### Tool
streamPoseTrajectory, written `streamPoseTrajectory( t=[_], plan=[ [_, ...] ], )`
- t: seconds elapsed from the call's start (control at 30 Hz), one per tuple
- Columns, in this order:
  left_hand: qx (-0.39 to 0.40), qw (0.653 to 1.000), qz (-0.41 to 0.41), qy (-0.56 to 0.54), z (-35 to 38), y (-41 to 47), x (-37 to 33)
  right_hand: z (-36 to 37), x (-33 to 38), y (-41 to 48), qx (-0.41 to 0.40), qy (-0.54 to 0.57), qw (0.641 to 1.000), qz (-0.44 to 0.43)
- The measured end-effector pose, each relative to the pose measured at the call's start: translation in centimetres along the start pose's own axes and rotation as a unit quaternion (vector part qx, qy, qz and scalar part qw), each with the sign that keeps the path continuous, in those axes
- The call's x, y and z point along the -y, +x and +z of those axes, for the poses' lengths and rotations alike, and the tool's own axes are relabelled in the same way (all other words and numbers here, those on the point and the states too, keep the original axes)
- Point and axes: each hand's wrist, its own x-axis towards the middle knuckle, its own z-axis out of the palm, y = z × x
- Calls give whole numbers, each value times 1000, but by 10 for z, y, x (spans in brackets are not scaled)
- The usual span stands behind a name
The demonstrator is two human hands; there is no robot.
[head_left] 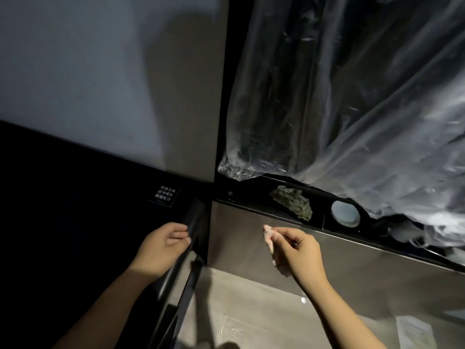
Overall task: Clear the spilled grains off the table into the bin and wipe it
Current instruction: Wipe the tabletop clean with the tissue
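My right hand (299, 253) pinches a pale crumpled cloth (270, 238) against a grey panel (241, 238), just below a dark ledge. To the left, my left hand (163, 248) has its fingers curled round a dark bar (193, 220) at the edge of a black surface (75, 210). On the ledge lies a greenish crumpled clump (292, 205), a little above and apart from my right hand. I see no loose grains and no bin that I can tell in this dim view.
Clear plastic sheeting (352, 96) hangs over a dark object at the upper right. A round pale disc (345, 214) sits in the ledge beside the clump. A small white-lettered label (164, 196) is on the black surface. Tiled floor (251, 311) lies below.
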Motion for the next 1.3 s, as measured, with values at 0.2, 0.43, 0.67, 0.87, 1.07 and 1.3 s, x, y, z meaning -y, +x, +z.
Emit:
streamPoseTrajectory(
  t=[0.2,0.43,0.67,0.87,1.07,1.3],
  plan=[
    [-48,998,-19,-20,26,19,-16,26,-36,87,32,-100,994,-40],
    [-111,991,-75,-16,53,24,-8,48,-45,167,2,-189,974,-122],
    [-122,986,-108,-28,64,22,1,52,-75,154,63,-299,939,-160],
    [-121,986,-110,-39,64,21,6,57,-87,159,108,-347,924,-120],
    [-132,984,-113,-38,57,16,7,64,-79,179,196,-369,899,-133],
    [-119,986,-113,-41,59,16,11,15,-95,155,83,-374,906,-182]
  ],
)
